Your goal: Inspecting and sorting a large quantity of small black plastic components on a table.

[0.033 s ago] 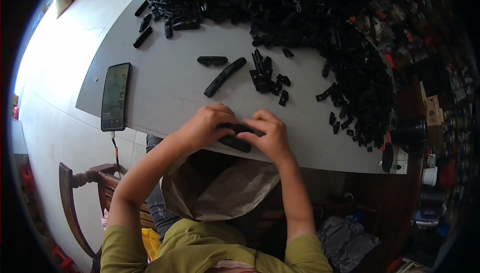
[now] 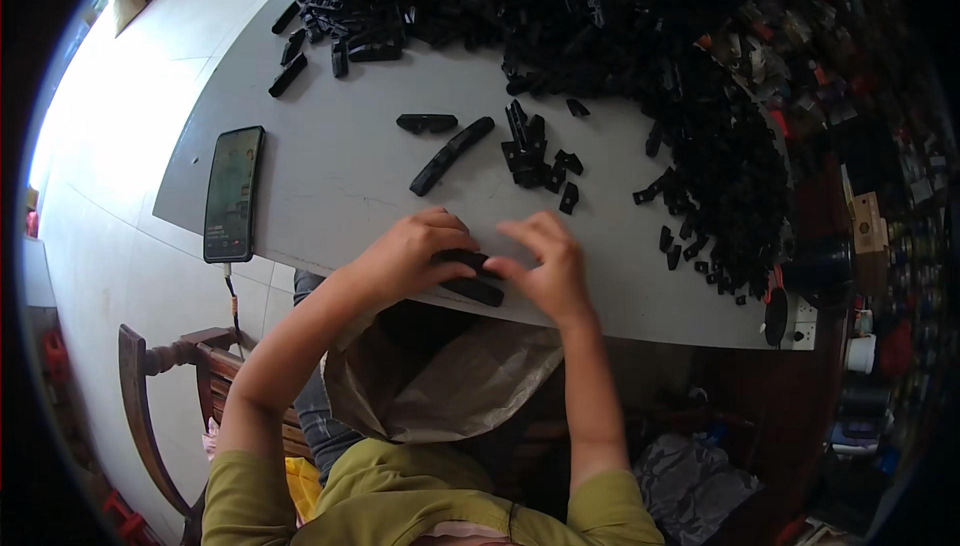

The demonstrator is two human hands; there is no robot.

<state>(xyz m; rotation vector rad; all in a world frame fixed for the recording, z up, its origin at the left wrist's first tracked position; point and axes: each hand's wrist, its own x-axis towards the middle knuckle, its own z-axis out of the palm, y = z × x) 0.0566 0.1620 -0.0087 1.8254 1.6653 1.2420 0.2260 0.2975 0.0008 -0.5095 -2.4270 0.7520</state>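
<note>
Near the table's front edge, my left hand (image 2: 425,254) is closed round a short black plastic piece (image 2: 468,258). My right hand (image 2: 548,264) is just right of that piece, fingers apart, its thumb by the piece's right end. A second black plastic strip (image 2: 474,292) lies at the table edge below my fingers. Farther back on the table are a long curved black strip (image 2: 450,156), a shorter black piece (image 2: 427,123) and a small cluster of black plastic parts (image 2: 525,151). What my left fingertips cover is hidden.
A large heap of black plastic parts (image 2: 640,36) covers the table's back and right side. A phone (image 2: 233,194) with a cable lies at the left edge. Below the front edge, an open brown bag (image 2: 470,386) sits at my lap. A wooden chair (image 2: 150,416) stands left.
My right hand has moved slightly to the right and its fingers have opened away from the black piece. My left hand keeps its hold.
</note>
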